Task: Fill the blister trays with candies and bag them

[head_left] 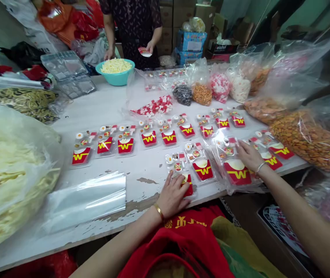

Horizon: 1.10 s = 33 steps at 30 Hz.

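Observation:
My left hand (174,194) lies with fingers stretched over a clear packet at the table's front edge. That packet holds a red toy fries box (188,187) with a yellow W and small toy food pieces; my fingers partly cover it. Further right, my right hand (250,156) rests its extended fingers on the upper right side of a similar fries-box packet (237,172), among loose shiny plastic. Between my hands lies another fries-box packet (202,169). More such packets (271,159) sit just beyond my right wrist.
Several finished-looking packets (125,145) form a row across the white table (107,104). Clear plastic sleeves (86,200) lie front left beside a big bag of pale strips (14,173). Bags of small pieces (202,93) stand behind. A person (134,27) stands opposite by a teal basin (118,78).

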Each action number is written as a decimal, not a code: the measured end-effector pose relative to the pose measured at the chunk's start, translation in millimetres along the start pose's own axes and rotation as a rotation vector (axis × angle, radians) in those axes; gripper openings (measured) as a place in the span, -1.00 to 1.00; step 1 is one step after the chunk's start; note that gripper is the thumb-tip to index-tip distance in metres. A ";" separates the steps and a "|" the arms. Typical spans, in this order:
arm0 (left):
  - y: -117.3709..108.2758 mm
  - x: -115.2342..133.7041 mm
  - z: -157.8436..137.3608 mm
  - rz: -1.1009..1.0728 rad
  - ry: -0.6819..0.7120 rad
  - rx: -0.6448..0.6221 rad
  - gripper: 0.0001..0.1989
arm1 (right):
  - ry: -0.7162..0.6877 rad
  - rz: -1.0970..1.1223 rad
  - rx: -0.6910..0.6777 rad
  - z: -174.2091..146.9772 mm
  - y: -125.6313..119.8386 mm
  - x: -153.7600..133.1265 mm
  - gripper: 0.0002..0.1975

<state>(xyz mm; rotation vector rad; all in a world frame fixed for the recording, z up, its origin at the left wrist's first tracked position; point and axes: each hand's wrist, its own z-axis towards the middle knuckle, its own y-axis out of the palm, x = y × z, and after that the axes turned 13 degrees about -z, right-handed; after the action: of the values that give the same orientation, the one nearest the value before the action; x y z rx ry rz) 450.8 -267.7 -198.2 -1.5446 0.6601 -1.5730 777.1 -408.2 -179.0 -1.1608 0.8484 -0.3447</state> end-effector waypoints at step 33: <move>-56.0 -107.3 -156.2 0.116 -0.880 0.562 -0.82 | -1.441 -0.373 -0.468 -35.9 104.5 -235.6 0.00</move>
<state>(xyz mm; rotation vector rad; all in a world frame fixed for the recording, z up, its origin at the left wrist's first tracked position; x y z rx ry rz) 278.5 -176.0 -228.5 -1.5111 -0.1765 -0.7468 578.6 -240.0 -183.0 -1.5948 -0.5959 0.4321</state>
